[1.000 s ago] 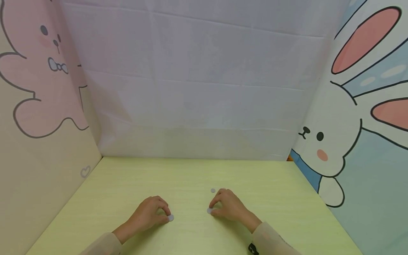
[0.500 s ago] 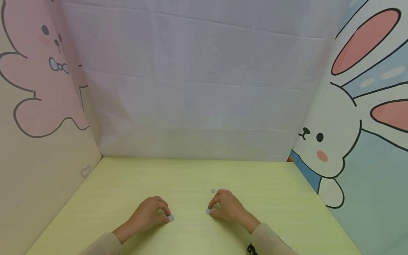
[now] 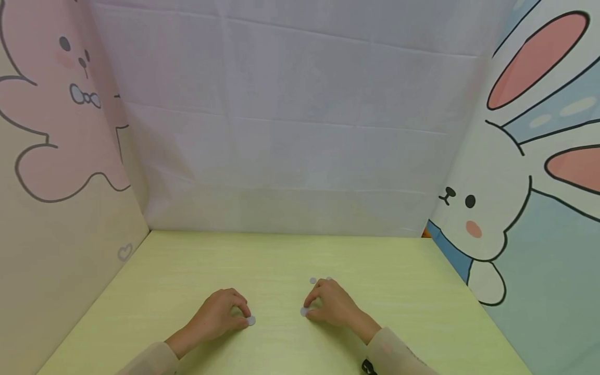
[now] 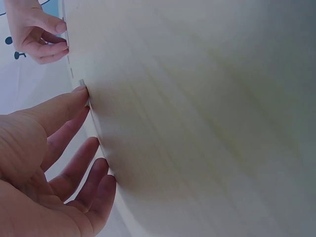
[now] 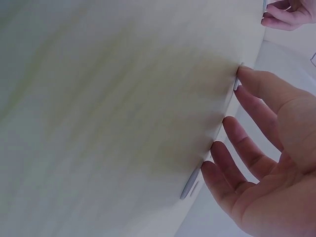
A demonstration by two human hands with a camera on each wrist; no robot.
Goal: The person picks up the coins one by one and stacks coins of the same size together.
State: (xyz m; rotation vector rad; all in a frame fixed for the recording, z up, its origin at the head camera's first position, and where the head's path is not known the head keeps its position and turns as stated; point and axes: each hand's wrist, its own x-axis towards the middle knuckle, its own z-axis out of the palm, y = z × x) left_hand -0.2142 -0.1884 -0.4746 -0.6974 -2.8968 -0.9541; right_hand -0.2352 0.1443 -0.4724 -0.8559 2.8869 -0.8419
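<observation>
My left hand [image 3: 220,314] pinches a small flat grey disc [image 3: 251,321] between thumb and forefinger, low at the table surface left of centre. In the left wrist view this disc shows as a thin edge at the fingertips. To the right, my right hand [image 3: 338,307] has thumb and forefinger on a second grey disc [image 3: 304,312], its other fingertips resting on the table. Beyond the right hand lie a third disc [image 3: 313,280] and another disc [image 3: 329,278], the latter partly hidden by the knuckles. One disc [image 5: 190,184] appears beside the little finger in the right wrist view.
A pale yellow-green table [image 3: 281,255] spreads under both hands. White cloth [image 3: 290,135] hangs at its far edge. Side panels stand left and right, one with a pink cartoon animal [image 3: 70,130], the other with a white rabbit [image 3: 492,208].
My right hand has slid a little left and slightly toward me, its disc moving along with it. The left hand and its disc keep their place.
</observation>
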